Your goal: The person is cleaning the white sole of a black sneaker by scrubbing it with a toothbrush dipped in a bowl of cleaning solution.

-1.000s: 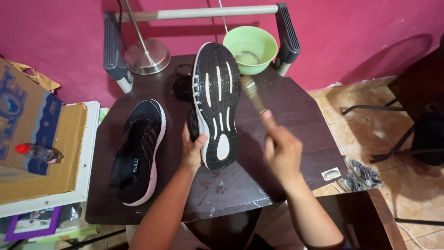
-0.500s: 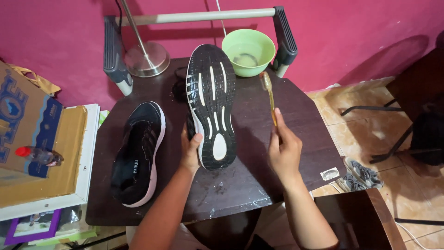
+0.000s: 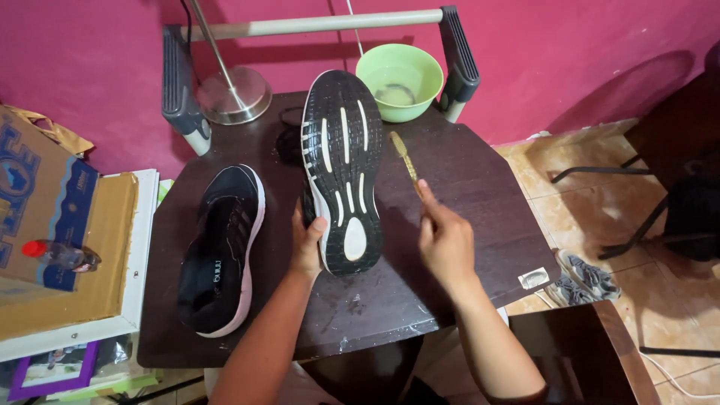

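I see a black sole point(image 3: 341, 169) striped with white bars and a white oval at its heel. Left of that sole, the second shoe point(image 3: 219, 251) is black with a white rim. Beyond the sole, the bowl point(image 3: 400, 81) is pale green against a magenta wall point(image 3: 600, 52). The tabletop point(image 3: 465, 195) is dark brown, flecked white near its front edge.

Left hand point(image 3: 306, 244) holds upturned shoe point(image 3: 341, 169) — right hand point(image 3: 444, 240) holds brush point(image 3: 405, 161).
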